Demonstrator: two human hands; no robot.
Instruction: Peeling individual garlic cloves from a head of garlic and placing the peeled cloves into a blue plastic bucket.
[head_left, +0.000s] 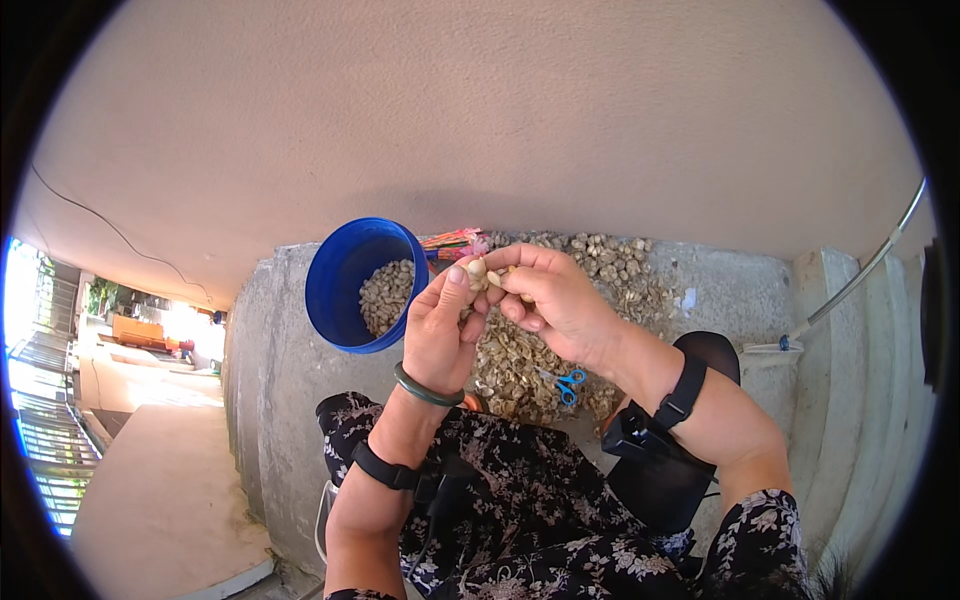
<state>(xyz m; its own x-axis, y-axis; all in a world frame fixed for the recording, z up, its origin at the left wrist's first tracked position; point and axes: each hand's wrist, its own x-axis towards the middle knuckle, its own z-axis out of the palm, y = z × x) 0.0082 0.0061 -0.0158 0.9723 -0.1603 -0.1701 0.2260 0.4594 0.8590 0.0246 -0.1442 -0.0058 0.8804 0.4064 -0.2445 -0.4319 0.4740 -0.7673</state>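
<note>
My left hand (448, 319) grips a garlic bulb (477, 276), its thumb at the side of the pale cloves. From the right, my right hand (546, 296) pinches a clove (494, 278) between thumb and fingers, close against the bulb. The other fingers of my right hand are curled, and whether they hold more is partly hidden. Below the hands lies a heap of garlic skins or cloves (517, 360), with blue-handled scissors (569, 386) on it. Whole garlic bulbs (611, 255) lie beyond, near the wall. At the left, a blue bucket (319, 304) holds many loose cloves (387, 296).
A plain wall (480, 112) rises behind the concrete landing (300, 390). Steps (832, 337) are at the right, beside a metal rail (862, 266). Colourful bundled sticks or wrappers (454, 244) lie beside the bucket. Dark straps with devices sit on both forearms.
</note>
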